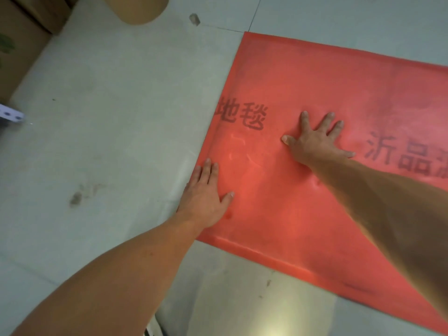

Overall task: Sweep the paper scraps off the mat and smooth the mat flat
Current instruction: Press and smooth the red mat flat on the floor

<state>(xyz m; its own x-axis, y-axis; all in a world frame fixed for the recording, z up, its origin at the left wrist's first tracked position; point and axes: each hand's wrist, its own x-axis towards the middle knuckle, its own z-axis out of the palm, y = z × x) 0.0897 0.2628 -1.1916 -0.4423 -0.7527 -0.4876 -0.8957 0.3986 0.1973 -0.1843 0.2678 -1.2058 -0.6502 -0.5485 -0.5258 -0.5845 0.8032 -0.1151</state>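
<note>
Because no paper scraps show on the thin red plastic mat with dark printed letters (315, 81), the job now looks like smoothing it flat. The mat lies on the pale grey tiled floor (109, 105), and everything here is told from that mat. The left hand (206, 192) is open and flat, fingers together, resting on the mat's left edge, partly over the floor. The right hand (317, 139) is open too, fingers spread wide, pressing down near the middle of the mat, just beside the letters. Neither hand holds anything.

Small bumps and wrinkles (242, 156) sit between the two hands. To do this well, I think the left hand should keep the edge pinned while the right slides slowly away from it, pushing the bumps out toward the far side. Press softly, or the thin mat may bunch up. Brown cardboard boxes (21, 32) stand well away from the mat's left edge.
</note>
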